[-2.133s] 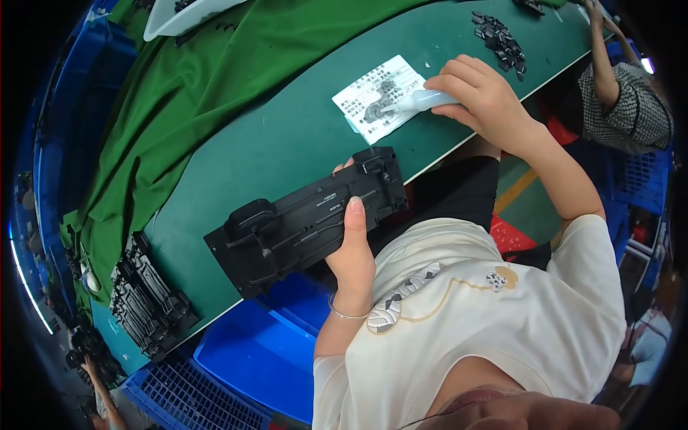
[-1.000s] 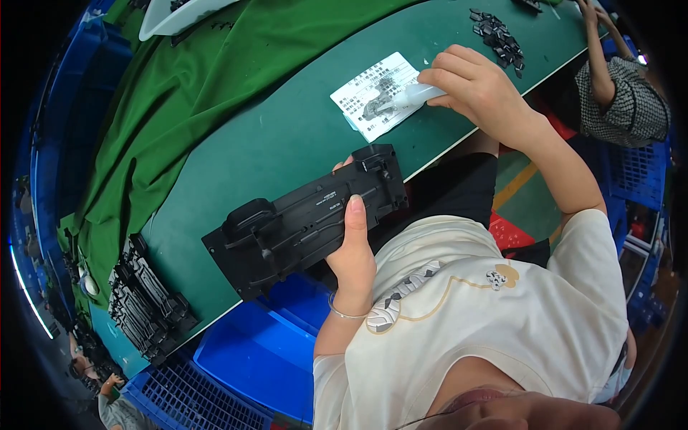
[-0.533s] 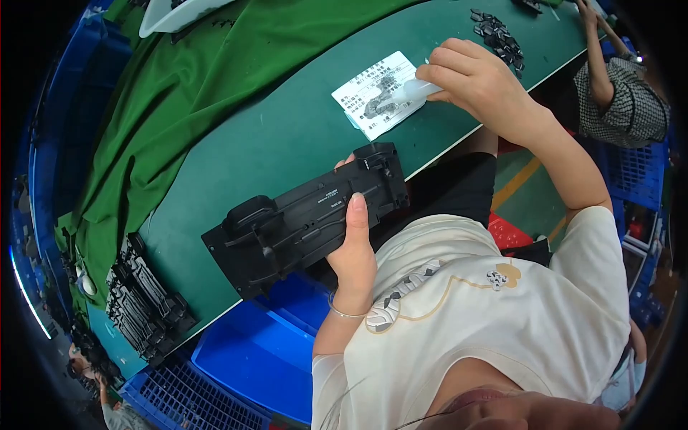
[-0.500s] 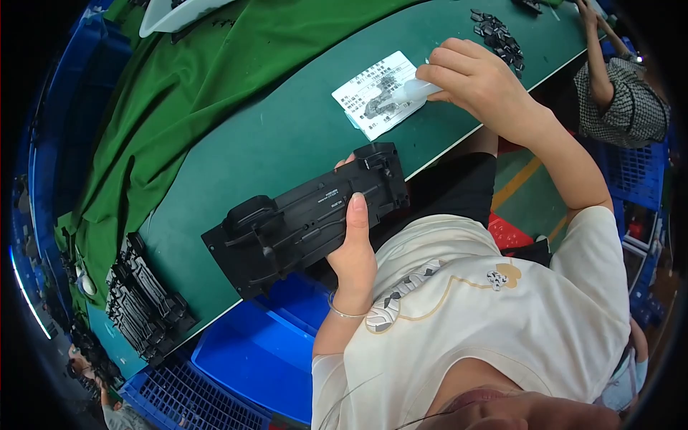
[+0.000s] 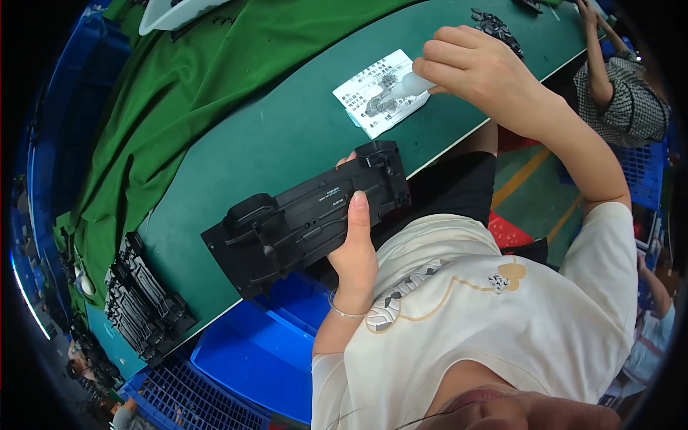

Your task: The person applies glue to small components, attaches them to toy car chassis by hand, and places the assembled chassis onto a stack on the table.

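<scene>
At near edge of green table [image 5: 236,158], left hand [image 5: 355,247] clasps black part [image 5: 297,222], thumb on upper face; farther right, right hand [image 5: 487,72] has fingers curled round whitish bottle [image 5: 411,86], tip over smudged printed card [image 5: 360,89].

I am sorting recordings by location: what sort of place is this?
Likely a factory assembly workshop: the long green worktable bears a row of black moulded parts and a heap of small black pieces, with a blue plastic bin near its edge.
</scene>
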Motion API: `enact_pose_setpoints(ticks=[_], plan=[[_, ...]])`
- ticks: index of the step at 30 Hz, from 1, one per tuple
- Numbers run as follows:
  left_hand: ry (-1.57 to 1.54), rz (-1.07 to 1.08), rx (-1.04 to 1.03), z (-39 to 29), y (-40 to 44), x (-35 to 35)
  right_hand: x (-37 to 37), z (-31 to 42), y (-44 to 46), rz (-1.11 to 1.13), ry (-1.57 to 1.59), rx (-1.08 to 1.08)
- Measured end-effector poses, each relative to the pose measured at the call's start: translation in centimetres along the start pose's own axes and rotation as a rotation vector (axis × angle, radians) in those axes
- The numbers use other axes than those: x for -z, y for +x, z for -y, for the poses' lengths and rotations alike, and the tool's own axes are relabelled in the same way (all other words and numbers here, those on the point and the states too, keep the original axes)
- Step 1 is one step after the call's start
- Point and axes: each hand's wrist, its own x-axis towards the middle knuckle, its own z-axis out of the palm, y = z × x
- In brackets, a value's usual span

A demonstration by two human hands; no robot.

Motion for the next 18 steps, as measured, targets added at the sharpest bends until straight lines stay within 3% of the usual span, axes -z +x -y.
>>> enact_pose_setpoints(ticks=[8,14,17,18], plan=[[-0.017,0.016,-0.014,0.3,0.0,0.2,0.2,-0.1,0.3,0.012,0.023,-0.054],[0.111,0.063,-0.058,0.3,0.2,0.7,-1.5,-0.7,-2.5,-0.057,0.521,-0.385],[0.092,0.023,-0.046,0.2,0.0,0.2,-0.5,-1.1,-4.2,-0.006,0.684,-0.757],[0.084,-0.001,-0.019,0.0,0.0,-0.1,-0.7,-1.9,-5.4,-0.124,0.782,-0.818]])
